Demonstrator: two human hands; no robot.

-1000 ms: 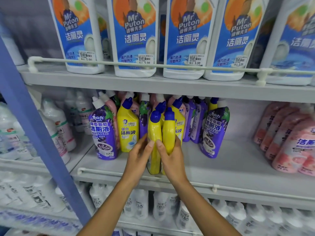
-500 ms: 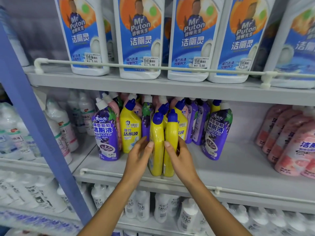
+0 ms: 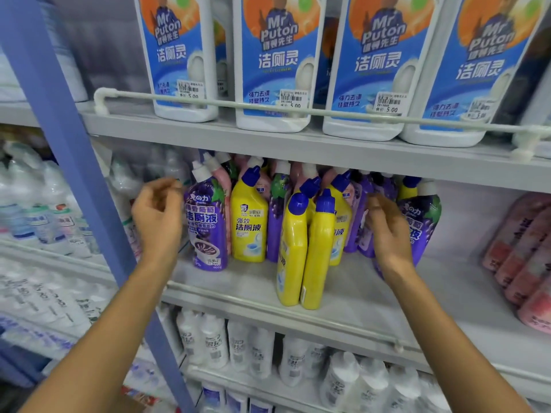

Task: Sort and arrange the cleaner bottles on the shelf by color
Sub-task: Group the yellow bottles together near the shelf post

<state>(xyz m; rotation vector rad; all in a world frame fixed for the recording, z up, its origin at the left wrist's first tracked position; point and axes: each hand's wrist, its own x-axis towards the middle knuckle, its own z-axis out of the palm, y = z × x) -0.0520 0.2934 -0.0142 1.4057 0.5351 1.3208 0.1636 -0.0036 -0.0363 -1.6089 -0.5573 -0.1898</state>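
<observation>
Yellow bottles (image 3: 301, 254) glossy smooth plastic; shelf (image 3: 372, 296) matt grey painted metal.

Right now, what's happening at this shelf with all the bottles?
A person is sorting cleaner bottles on the middle shelf. Two yellow bottles stand together at the front, neither hand on them. The left hand hovers empty, loosely curled, beside a purple bottle at the cluster's left end. The right hand reaches in at the purple bottles on the right; whether it grips one is unclear.

"Mr Puton" jugs (image 3: 277, 84), "洁厕液" yellow bottle (image 3: 249, 228)
</observation>
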